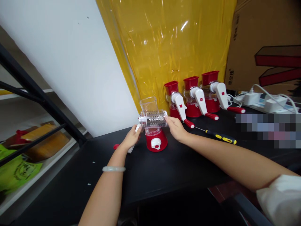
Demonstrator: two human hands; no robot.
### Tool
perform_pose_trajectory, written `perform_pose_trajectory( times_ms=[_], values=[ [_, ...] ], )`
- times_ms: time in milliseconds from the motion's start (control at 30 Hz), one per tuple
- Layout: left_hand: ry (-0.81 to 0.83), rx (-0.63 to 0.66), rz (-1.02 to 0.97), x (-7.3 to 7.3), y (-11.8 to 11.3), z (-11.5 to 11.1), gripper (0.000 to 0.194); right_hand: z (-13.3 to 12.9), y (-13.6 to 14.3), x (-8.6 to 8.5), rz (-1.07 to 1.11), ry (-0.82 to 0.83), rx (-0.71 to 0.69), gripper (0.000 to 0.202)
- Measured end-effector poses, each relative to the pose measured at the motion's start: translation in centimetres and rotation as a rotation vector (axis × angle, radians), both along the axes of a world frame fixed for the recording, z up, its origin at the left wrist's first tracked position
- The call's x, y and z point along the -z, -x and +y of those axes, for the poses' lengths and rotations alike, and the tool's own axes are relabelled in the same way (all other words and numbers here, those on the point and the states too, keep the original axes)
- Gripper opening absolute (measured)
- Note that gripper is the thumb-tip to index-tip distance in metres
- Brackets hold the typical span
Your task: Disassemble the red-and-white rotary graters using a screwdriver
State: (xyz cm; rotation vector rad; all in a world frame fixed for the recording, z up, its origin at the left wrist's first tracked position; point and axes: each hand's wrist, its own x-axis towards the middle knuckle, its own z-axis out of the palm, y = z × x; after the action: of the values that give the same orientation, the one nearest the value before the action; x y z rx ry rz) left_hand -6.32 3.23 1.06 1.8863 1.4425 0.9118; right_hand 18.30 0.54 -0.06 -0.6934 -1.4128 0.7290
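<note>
A rotary drum grater with a clear housing (pixel 148 105) and a red base (pixel 150 145) stands upright on the black table (pixel 178 169). Its perforated metal drum (pixel 156 119) lies crosswise in the housing. My right hand (pixel 175 128) grips the drum's right end, fingertips at the white rim. At the left side, my left hand (pixel 132 137) is closed around a white crank handle (pixel 130 149), whose red knob (pixel 116 146) points left. The crank's upper end is close to the drum's white hub (pixel 142 119); whether they touch I cannot tell.
Three assembled red graters (pixel 193 110) with white cranks stand at the back right. A yellow-and-black screwdriver (pixel 221 137) lies before them. White chargers (pixel 274 102) and cables are farther right, by a cardboard box (pixel 249 28). A shelf (pixel 44 171) stands on the left.
</note>
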Motion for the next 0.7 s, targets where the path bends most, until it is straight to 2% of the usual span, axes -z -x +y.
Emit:
perform_pose_trajectory(
  times_ms=[200, 367, 567, 700],
  values=[
    [0.022, -0.144, 0.055, -1.2, -0.5, -1.0, 0.06, 0.3, -0.1, 0.1, -0.021, 0.055, 0.017, 0.066],
    [0.036, -0.203, 0.143, -1.1, -0.5, -0.9, 0.038, -0.1, -0.1, -0.1, -0.021, 0.036, 0.059, 0.067],
    [0.015, -0.248, 0.2, -0.7, 0.1, -0.3, 0.027, -0.1, -0.1, -0.3, 0.024, 0.019, 0.093, 0.063],
    [-0.071, -0.258, 0.396, -0.9, 0.7, 0.0, 0.021, -0.2, 0.0, -0.4, 0.036, 0.005, 0.124, 0.062]
  ],
)
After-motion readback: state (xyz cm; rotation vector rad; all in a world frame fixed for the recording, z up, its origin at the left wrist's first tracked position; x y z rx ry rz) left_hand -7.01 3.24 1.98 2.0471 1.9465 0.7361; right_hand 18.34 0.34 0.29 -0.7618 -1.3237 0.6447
